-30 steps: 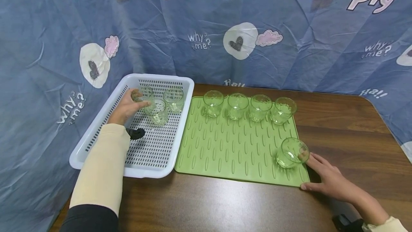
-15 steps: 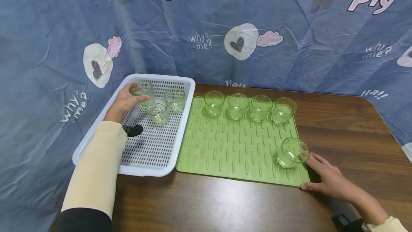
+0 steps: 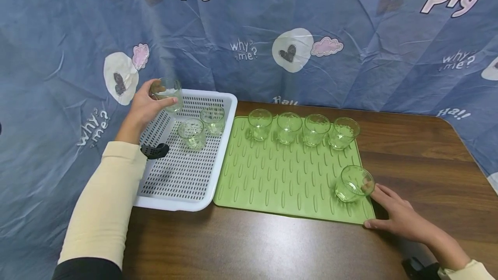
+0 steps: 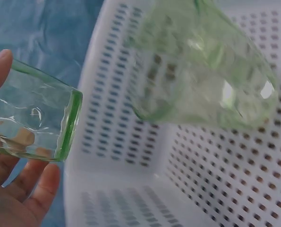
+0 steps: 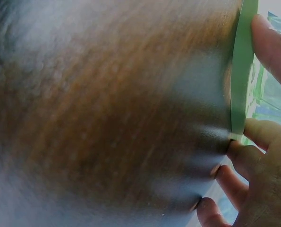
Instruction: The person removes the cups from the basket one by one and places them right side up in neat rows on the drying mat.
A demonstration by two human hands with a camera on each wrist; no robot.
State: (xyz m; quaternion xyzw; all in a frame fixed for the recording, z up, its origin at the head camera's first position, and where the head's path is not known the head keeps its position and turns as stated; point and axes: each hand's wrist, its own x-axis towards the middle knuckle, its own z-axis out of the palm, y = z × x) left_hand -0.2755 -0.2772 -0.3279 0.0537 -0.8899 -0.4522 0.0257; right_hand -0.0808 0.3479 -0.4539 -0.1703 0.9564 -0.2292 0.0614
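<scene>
In the head view my left hand (image 3: 143, 108) grips a clear green-tinted glass (image 3: 173, 96) above the far left corner of a white perforated basket (image 3: 210, 204). The left wrist view shows this held glass (image 4: 34, 111) tipped, with the thumb on one side and fingers on the other. Two more glasses stand in the basket, a nearer glass (image 3: 192, 135) and a farther glass (image 3: 212, 120). My right hand (image 3: 402, 217) rests at the green mat's (image 3: 272, 180) front right corner, beside a lone glass (image 3: 352, 185). Its thumb (image 5: 272, 45) touches the mat edge; other fingertips rest on the table.
Several glasses line the mat's back edge, among them a leftmost glass (image 3: 260, 125) and a rightmost glass (image 3: 343, 134). Wooden table (image 3: 264, 245) surrounds the mat at front and right. A blue printed cloth (image 3: 218, 25) hangs behind.
My left hand has lifted the glass from the basket's back left corner, moving up and slightly left. The right hand and the glasses on the mat stay put.
</scene>
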